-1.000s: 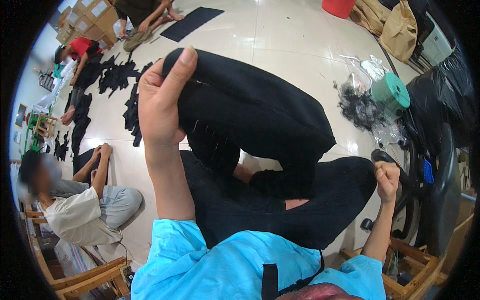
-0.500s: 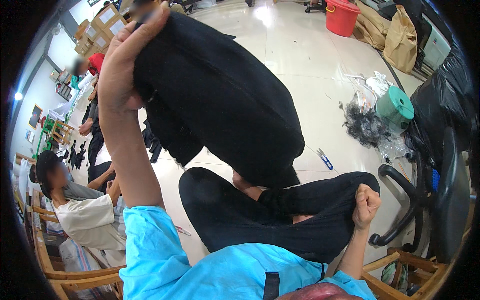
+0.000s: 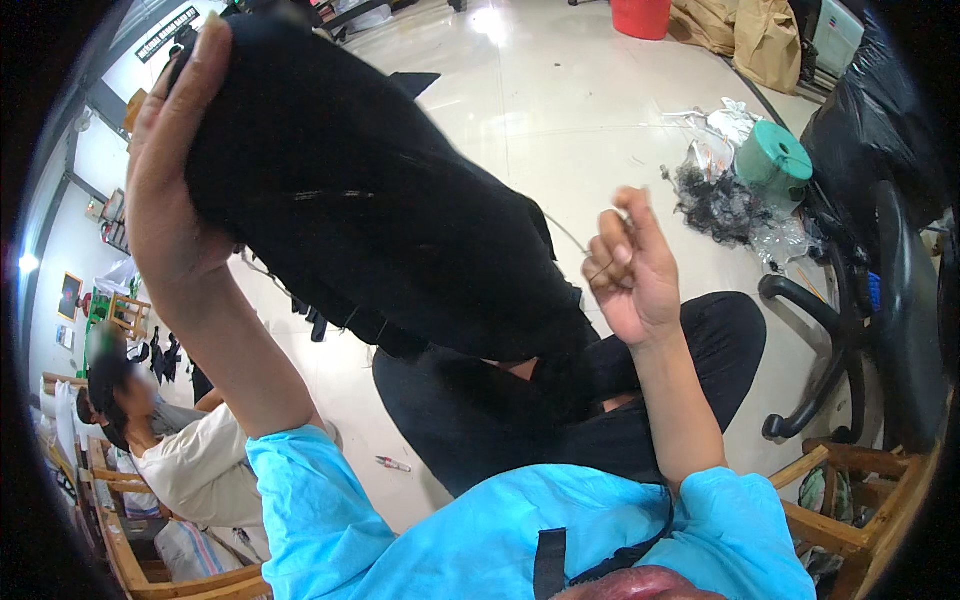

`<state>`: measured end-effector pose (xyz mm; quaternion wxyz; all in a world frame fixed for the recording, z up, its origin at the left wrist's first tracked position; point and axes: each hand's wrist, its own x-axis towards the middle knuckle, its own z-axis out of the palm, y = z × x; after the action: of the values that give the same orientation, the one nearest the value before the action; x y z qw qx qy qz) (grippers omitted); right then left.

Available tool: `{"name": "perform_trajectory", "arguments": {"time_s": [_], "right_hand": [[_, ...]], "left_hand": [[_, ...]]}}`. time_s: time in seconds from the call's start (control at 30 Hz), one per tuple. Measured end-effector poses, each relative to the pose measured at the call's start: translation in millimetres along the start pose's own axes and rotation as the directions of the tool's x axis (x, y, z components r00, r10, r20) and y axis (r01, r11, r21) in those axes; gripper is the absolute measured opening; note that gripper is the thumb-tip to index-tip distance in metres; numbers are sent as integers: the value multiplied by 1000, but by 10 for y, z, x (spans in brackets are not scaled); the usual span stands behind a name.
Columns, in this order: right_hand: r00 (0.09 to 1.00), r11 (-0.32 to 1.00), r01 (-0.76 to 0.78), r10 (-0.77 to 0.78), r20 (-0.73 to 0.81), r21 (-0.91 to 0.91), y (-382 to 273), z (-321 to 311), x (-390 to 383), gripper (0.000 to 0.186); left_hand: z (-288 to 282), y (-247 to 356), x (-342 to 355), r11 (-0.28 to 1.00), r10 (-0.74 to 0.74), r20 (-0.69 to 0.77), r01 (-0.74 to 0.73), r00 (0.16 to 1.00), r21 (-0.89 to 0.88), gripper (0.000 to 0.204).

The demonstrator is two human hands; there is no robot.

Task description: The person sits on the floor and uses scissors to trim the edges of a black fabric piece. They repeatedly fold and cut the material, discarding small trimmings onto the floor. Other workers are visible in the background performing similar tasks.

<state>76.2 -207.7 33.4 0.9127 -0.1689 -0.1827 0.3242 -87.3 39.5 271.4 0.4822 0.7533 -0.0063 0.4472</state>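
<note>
A large piece of black fabric (image 3: 370,200) hangs from my raised left hand (image 3: 185,130) and slopes down to my crossed legs. The thumb lies along its near side; the other fingers are mostly behind it. My right hand (image 3: 635,275) is lifted above my right knee (image 3: 725,345), its fingers curled in toward the thumb. A thin pale line (image 3: 568,234) runs between the fabric's edge and these fingers; whether it is a thread I cannot tell. On the floor left of my legs lies a small pair of red-handled thread snips (image 3: 393,463).
A green cylinder (image 3: 775,160), dark fibre scraps (image 3: 715,205) and clear plastic lie on the floor at right. Beside them are black bags (image 3: 870,130) and a black chair base (image 3: 830,340). A seated person (image 3: 200,465) is close on my left. A red bucket (image 3: 640,18) stands far off.
My right hand has risen from my right knee to beside the fabric. My left hand has moved left with the fabric. The blue snips on the floor no longer show.
</note>
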Motion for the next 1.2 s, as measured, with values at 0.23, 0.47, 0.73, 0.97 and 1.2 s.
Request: {"name": "perform_trajectory", "arguments": {"time_s": [0.23, 0.47, 0.73, 0.97, 1.2], "right_hand": [[954, 661, -47, 253, 163, -749, 82, 326, -70, 36], [890, 706, 200, 158, 427, -679, 114, 233, -66, 31], [930, 887, -330, 248, 271, 322, 805, 457, 178, 42], [927, 935, -350, 355, -123, 62, 1441, 255, 196, 17], [938, 507, -97, 335, 93, -857, 1819, -56, -29, 18]], "left_hand": [[-735, 172, -322, 932, 183, 95, -203, 979, 301, 38], [-744, 175, -792, 965, -154, -502, 238, 851, 107, 35], [-915, -11, -1413, 962, -261, -519, 261, 814, -75, 40], [-1187, -435, -1974, 881, -348, -483, 457, 804, 125, 30], [-1481, -699, -2653, 734, -489, -580, 666, 652, 129, 33]]}}
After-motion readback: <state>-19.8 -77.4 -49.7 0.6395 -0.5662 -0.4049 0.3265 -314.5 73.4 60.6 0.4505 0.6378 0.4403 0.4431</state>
